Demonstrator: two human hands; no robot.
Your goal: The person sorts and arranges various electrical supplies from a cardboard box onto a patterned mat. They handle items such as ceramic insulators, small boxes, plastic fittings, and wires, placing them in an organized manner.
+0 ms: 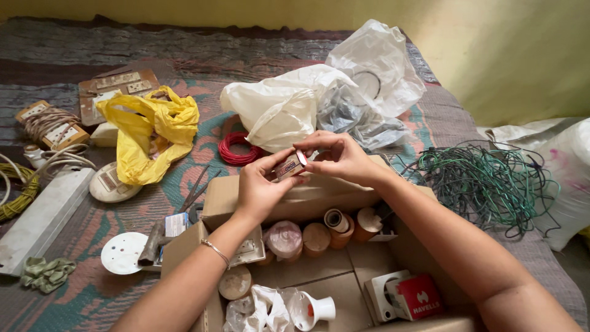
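Small box: small rectangular cardboard box (pixel 290 166), reddish-brown with a pale end flap, pinched between both hands above the back edge of the open carton.
Left hand (pixel 261 187): fingers and thumb closed on the small box from the left and below; thin metal bangle (pixel 216 251) on the wrist.
Right hand (pixel 339 158): fingertips closed on the right end of the small box, near its flap.
Carton: open brown cardboard carton (pixel 307 203) directly beneath the hands, holding round wooden discs (pixel 316 238), a pinkish roll (pixel 283 238), a white funnel-shaped fitting (pixel 310 308) and a red and white packet (pixel 413 297).
Just behind: coil of red wire (pixel 236 149) and crumpled white plastic bags (pixel 319 98) on the patterned mat (pixel 74 49).
Left side: crumpled yellow plastic bag (pixel 150 132), white round plate with holes (pixel 121 252), long white strip (pixel 43 215), switch boards wound with cord (pixel 52 123), green rag (pixel 48 273).
Right side: tangled heap of green and dark wires (pixel 485 181), well apart from the hands.
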